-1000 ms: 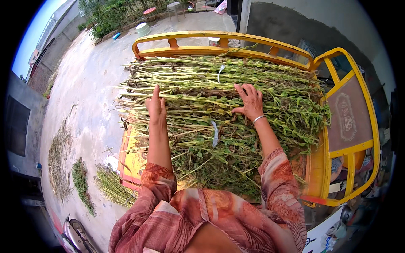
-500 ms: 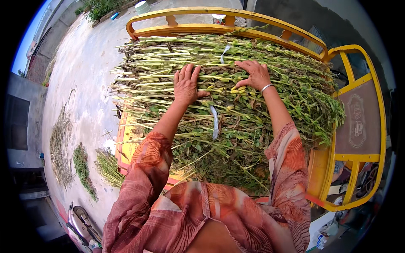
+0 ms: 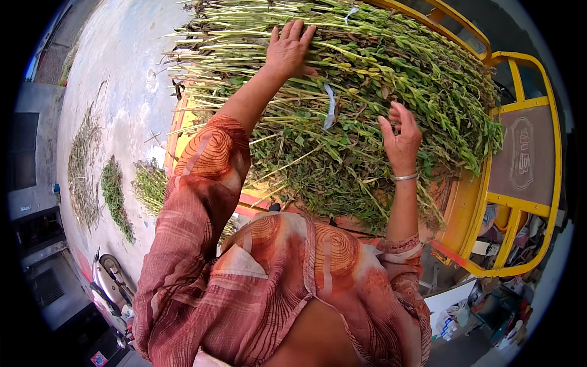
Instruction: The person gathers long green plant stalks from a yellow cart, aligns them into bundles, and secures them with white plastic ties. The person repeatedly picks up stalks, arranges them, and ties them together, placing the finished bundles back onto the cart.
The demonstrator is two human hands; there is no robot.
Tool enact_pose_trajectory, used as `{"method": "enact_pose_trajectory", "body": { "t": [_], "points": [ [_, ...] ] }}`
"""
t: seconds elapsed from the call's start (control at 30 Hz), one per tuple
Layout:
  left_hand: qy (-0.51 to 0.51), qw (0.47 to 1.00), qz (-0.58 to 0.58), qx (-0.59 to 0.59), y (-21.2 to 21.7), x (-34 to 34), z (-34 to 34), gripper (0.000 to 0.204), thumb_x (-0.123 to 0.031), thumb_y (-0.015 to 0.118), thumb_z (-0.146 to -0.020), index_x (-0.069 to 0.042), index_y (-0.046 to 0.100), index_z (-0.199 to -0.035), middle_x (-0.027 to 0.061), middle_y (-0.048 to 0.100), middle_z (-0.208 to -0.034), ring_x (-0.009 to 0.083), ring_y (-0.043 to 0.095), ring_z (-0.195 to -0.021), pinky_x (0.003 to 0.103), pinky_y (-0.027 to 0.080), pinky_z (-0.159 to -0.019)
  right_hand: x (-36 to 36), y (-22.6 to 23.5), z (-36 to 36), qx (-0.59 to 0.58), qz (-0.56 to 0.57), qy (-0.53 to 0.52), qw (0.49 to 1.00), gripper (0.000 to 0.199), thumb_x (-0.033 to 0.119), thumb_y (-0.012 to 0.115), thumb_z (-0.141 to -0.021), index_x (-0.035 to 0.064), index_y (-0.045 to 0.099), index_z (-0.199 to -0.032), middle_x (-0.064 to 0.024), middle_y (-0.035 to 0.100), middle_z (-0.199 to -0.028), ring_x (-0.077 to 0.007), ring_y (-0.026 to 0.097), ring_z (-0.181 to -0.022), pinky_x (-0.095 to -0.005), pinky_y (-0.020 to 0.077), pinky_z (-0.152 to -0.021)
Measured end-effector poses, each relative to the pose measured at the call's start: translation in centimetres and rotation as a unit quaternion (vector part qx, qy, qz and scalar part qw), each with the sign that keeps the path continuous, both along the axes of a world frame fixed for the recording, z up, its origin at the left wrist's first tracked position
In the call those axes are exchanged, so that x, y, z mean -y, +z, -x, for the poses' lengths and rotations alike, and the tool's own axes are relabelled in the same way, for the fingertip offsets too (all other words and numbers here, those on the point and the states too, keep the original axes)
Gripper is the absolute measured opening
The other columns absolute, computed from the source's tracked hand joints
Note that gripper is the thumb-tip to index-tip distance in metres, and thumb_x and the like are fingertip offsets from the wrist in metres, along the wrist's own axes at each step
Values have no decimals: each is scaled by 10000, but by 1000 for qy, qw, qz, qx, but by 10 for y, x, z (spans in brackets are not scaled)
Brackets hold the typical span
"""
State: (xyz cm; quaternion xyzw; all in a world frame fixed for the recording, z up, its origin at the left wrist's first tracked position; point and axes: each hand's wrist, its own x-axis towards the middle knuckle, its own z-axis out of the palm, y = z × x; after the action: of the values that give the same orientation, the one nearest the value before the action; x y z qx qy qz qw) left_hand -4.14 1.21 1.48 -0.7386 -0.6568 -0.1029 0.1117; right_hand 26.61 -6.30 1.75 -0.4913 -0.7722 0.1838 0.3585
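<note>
A thick heap of cut stalks [image 3: 367, 79] with green pods and withered leaves lies on an orange-yellow cart bed [image 3: 460, 202]. Their bare pale ends point left and the leafy tops right. My left hand [image 3: 287, 52] rests on the upper part of the heap, fingers stretched out and thumb apart. Over the nearer right side, my right hand [image 3: 402, 137] has slightly bent fingers, the thumb apart and nothing in it; whether it touches the leaves I cannot tell. Between my hands a pale strip [image 3: 330, 107] lies on the stalks, and another pale strip [image 3: 350, 14] shows farther off.
A yellow metal rail with a brown panel [image 3: 521, 156] bounds the cart on the right; another yellow rail [image 3: 449, 18] runs along the far side. Small plant piles [image 3: 115, 196] lie on the concrete floor [image 3: 131, 92] at left. A parked two-wheeler [image 3: 110, 287] stands at lower left.
My right hand has drawn back off the far stalks toward me and to the right. My left hand still lies on the heap. The view has tipped nearer to my body.
</note>
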Motion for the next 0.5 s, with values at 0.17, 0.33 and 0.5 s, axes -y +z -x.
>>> {"method": "enact_pose_trajectory", "body": {
  "t": [0.17, 0.33, 0.5],
  "points": [
    [-33, 999, -26, -22, 16, 19, 7, 983, -397, 827, -583, -194, 318, -1399, 121, 297, -1446, 317, 299, -1328, 477, 273, -1080, 138, -106, -23, 54, 237, 57, 968, 368, 206, 704, -776, -13, 592, -1050, -166, 608, -975, -294, 601, -828, -381, 497, -720],
    [-76, 978, -132, 141, 27, 77, 12, 543, -261, 757, -724, -115, 517, -1188, 142, 428, -1325, 323, 467, -1183, 409, 446, -936, 192, -176, -12, 154, 240, 113, 952, 417, 217, 707, -768, -12, 573, -1090, -185, 579, -1076, -341, 572, -968, -397, 485, -799],
    [13, 878, -12, 479, -50, 243, -19, 189, -3, 692, -770, -7, 578, -921, 98, 590, -865, 167, 630, -745, 254, 523, -634, 174, -175, 46, 307, 197, 220, 905, 684, 247, 770, -693, 27, 437, -1249, -149, 440, -1288, -311, 416, -1207, -425, 403, -940]
  ]
}}
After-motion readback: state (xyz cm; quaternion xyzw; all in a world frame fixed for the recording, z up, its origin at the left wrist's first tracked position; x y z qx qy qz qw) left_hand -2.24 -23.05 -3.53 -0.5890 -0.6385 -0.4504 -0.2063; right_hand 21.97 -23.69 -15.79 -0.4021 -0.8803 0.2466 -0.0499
